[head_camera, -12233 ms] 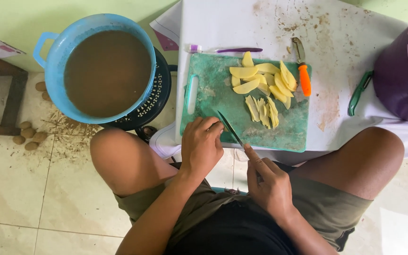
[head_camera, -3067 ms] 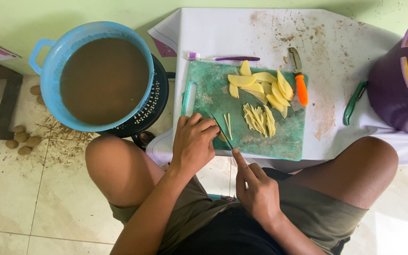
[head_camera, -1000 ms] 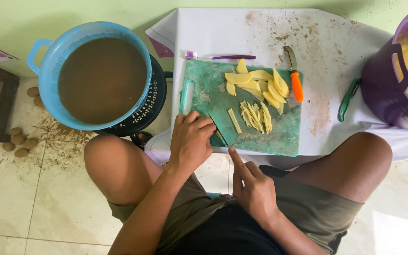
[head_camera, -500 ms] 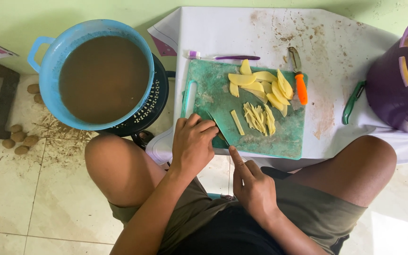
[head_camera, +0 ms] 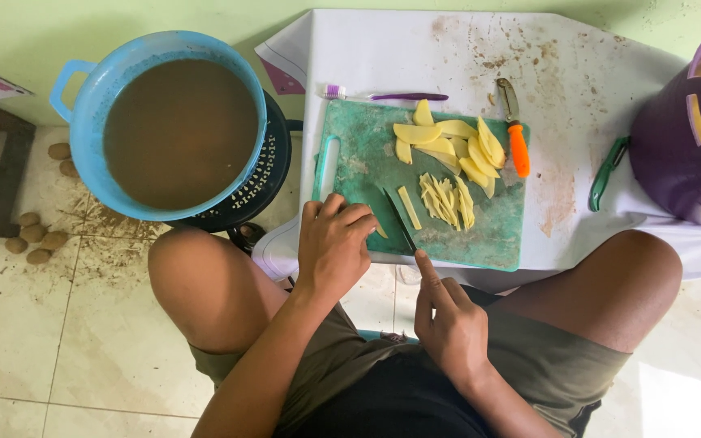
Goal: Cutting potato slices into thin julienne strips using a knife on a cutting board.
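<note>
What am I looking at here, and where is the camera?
The camera sits on a seated person's head and looks down at their lap and two bare hands; no machine is involved. The right hand holds a knife over a green cutting board on a white table. The left hand presses a potato piece against the board. Cut potato strips and thicker slices lie there, beside an orange peeler. A blue tub of brown water stands to the left.
</note>
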